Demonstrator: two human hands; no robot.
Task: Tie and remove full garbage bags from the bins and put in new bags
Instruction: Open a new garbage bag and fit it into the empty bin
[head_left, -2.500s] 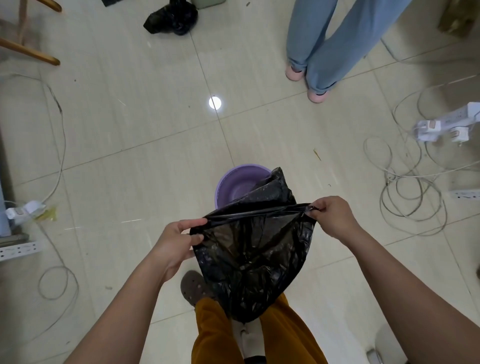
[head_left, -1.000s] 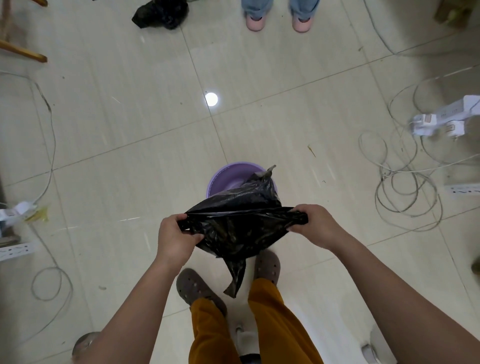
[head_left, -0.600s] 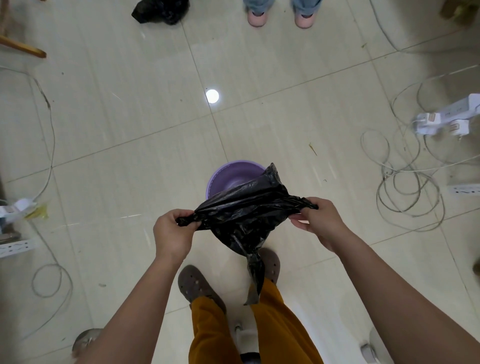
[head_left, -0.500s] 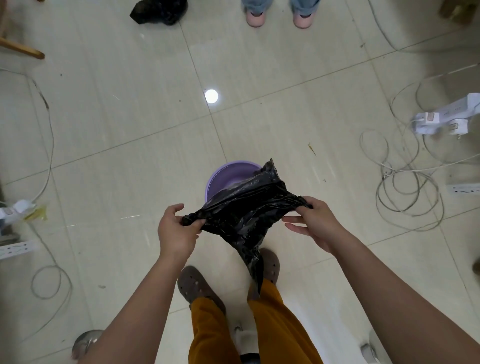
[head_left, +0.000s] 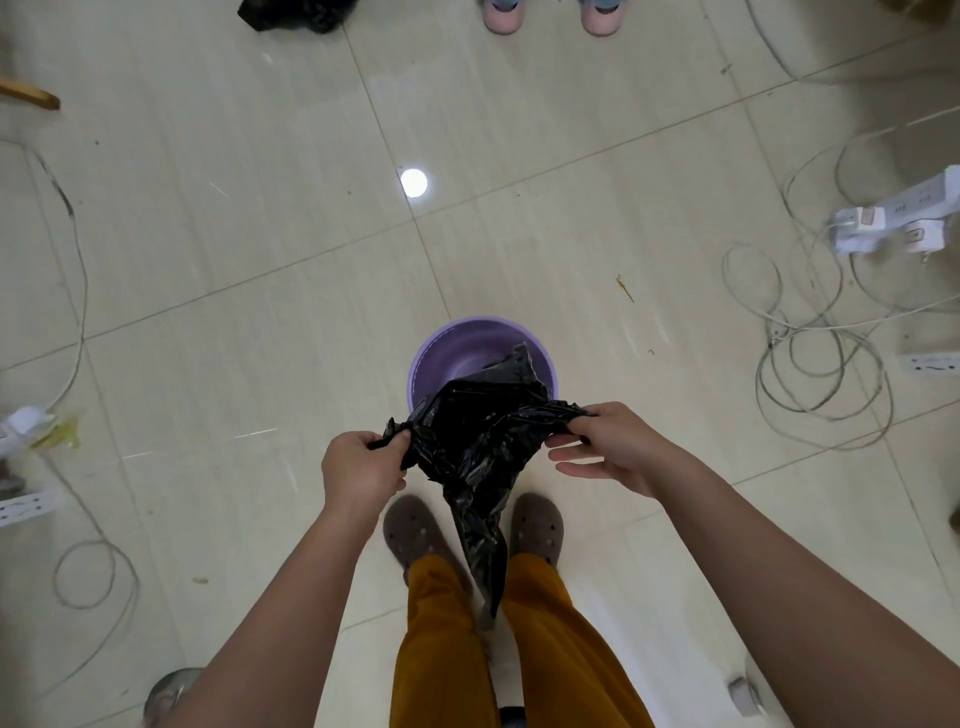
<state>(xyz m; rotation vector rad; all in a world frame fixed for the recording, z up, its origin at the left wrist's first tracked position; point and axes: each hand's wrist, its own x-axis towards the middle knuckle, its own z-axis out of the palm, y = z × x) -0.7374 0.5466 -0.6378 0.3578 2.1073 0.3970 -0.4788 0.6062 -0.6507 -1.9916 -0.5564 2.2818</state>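
Fingers of the left hand (head_left: 361, 470) and right hand (head_left: 610, 452) pinch a crumpled black garbage bag (head_left: 478, 447) above the purple bin (head_left: 470, 351) (its visible interior bare).

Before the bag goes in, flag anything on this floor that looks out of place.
Loose white cables lie coiled across the tiles right of the purple bin, beside a power strip: a likely trip hazard. A black bag sits on the floor at the top. Small debris lies near the bin.
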